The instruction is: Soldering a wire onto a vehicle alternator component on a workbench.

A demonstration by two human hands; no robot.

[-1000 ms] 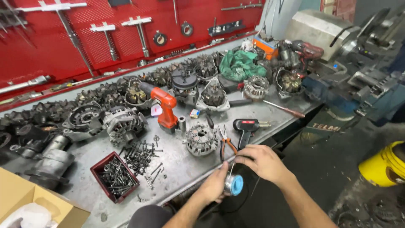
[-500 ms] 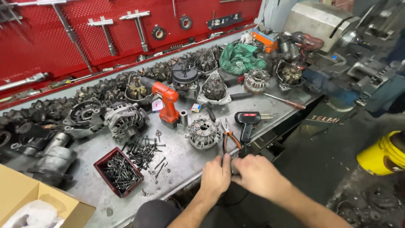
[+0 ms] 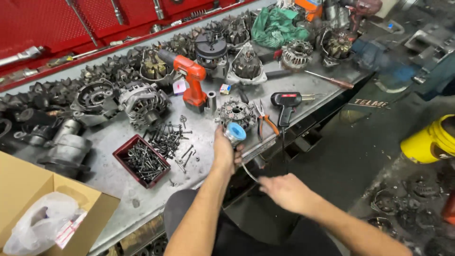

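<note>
Gripping the solder spool (image 3: 235, 132) in left hand (image 3: 225, 150), pinching its wire (image 3: 250, 172) with right hand (image 3: 283, 191) (blurred); could kink or snap if yanked sideways.

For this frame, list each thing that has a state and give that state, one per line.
Left hand: closed around the solder spool, lifted above the bench.
Right hand: pinching the solder wire, drawn out from the spool.
Red bin: open, full of screws.
Orange drill: standing upright.
Cardboard box: open, plastic bag inside.
</note>
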